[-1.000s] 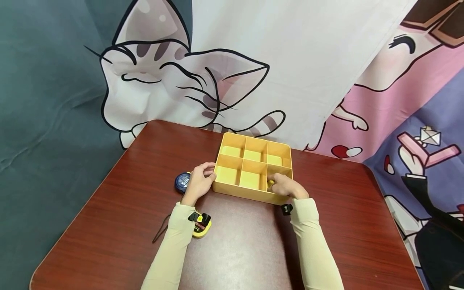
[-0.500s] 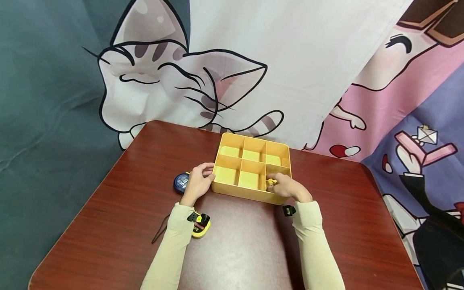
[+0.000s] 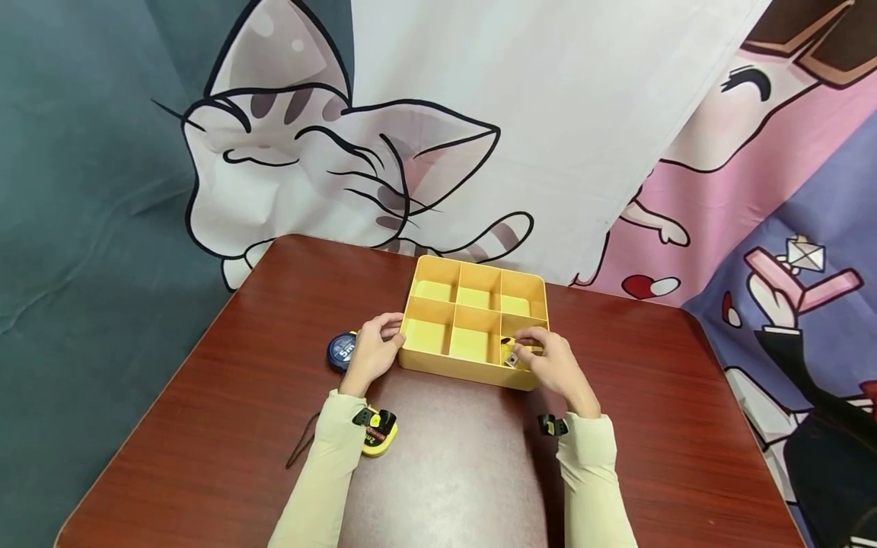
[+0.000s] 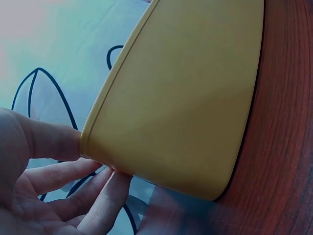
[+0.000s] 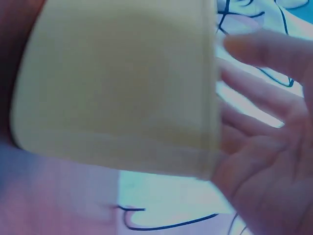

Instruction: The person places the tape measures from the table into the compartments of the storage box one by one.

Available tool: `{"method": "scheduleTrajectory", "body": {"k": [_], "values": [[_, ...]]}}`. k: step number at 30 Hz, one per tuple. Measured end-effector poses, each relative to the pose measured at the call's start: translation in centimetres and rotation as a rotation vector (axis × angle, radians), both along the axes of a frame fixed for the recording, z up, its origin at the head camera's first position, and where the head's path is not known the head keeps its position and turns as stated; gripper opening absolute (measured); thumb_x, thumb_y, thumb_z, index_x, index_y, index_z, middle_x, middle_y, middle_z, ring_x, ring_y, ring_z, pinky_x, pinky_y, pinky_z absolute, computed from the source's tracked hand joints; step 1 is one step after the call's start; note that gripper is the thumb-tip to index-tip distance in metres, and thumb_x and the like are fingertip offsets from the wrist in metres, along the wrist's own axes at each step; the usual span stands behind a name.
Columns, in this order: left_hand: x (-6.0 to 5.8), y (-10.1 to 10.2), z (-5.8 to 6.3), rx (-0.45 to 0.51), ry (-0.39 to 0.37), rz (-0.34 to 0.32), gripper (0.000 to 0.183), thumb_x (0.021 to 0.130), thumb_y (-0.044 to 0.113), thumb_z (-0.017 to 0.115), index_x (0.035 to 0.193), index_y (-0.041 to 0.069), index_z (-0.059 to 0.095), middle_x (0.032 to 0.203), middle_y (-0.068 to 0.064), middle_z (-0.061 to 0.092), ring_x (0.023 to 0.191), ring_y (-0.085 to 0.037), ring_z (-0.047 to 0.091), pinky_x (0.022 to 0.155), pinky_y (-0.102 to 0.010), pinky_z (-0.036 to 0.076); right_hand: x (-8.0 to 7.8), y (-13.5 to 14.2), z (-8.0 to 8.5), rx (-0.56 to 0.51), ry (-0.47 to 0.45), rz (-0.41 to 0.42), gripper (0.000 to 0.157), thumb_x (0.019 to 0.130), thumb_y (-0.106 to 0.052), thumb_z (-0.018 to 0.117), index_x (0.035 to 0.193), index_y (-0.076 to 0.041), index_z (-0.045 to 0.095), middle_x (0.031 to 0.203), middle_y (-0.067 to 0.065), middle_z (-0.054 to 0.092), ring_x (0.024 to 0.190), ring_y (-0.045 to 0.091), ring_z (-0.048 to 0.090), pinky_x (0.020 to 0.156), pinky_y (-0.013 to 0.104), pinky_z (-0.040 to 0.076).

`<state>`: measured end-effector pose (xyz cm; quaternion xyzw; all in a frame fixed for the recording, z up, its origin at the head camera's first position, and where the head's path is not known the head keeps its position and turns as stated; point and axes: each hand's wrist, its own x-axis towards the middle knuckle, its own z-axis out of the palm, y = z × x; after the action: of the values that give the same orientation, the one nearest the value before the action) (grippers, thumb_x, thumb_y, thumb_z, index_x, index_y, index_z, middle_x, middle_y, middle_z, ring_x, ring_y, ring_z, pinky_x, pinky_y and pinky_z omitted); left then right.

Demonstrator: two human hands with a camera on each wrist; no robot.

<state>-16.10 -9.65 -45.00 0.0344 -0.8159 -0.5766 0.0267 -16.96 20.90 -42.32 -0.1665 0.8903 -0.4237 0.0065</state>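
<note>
A yellow box divided into several compartments stands on the table. My left hand holds its left side, the thumb at the rim and the fingers against the outer wall in the left wrist view. Over the front right compartment is my right hand, its fingers loosely bent and the thumb apart from them. Beneath these fingertips lies a small yellow item with a black part and a metal end; the hand partly hides it. In the right wrist view, the box's outer wall covers what the fingertips reach.
A blue tape measure lies left of my left hand. Another, yellow and black tape measure with a dark cord lies partly under the left wrist. Behind the table hangs a printed cloth.
My right hand has risen and drawn back a little from the compartment, its fingers loosening, so more of the small yellow item shows. My left hand stays at the box.
</note>
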Motion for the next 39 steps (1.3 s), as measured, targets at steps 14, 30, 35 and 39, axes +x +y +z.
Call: {"method": "scheduleTrajectory", "body": {"k": [14,30,35,39], "values": [[0.3,0.3,-0.1,-0.026,0.019,0.03,0.034,0.084,0.004,0.059,0.118,0.003,0.059,0.111,-0.013,0.063,0.102,-0.023,0.061,0.086,-0.038,0.047,2.6,-1.2,-0.3,-0.56,0.299,-0.42,0.014,0.08,0.012,0.057,0.092,0.016,0.061,0.089,0.032,0.058,0.074,0.019,0.06,0.068,0.017,0.046],[0.1,-0.1,0.6,-0.074,0.02,0.001,0.036,0.085,0.006,0.058,0.12,0.001,0.057,0.113,-0.016,0.062,0.103,-0.024,0.06,0.088,-0.039,0.046,2.3,-1.2,-1.9,-0.5,0.299,-0.611,0.024,0.075,0.011,0.057,0.098,0.013,0.061,0.098,0.027,0.058,0.075,0.012,0.057,0.067,0.014,0.045],[0.8,-0.4,0.7,-0.119,-0.009,-0.024,0.035,0.086,0.009,0.058,0.12,0.001,0.057,0.11,-0.016,0.063,0.101,-0.025,0.061,0.086,-0.039,0.047,2.0,-0.6,-3.3,-0.454,0.208,-0.622,0.03,0.076,0.009,0.058,0.106,0.009,0.062,0.102,0.026,0.062,0.08,0.026,0.061,0.064,0.012,0.045],[1.9,-0.9,1.3,-0.161,-0.022,-0.07,0.038,0.087,0.014,0.059,0.122,0.0,0.055,0.112,-0.017,0.061,0.102,-0.027,0.06,0.087,-0.041,0.046,1.5,0.1,-4.9,-0.452,0.171,-0.641,0.031,0.078,0.007,0.057,0.109,0.004,0.064,0.103,0.024,0.064,0.084,0.031,0.063,0.065,0.01,0.045]]}}
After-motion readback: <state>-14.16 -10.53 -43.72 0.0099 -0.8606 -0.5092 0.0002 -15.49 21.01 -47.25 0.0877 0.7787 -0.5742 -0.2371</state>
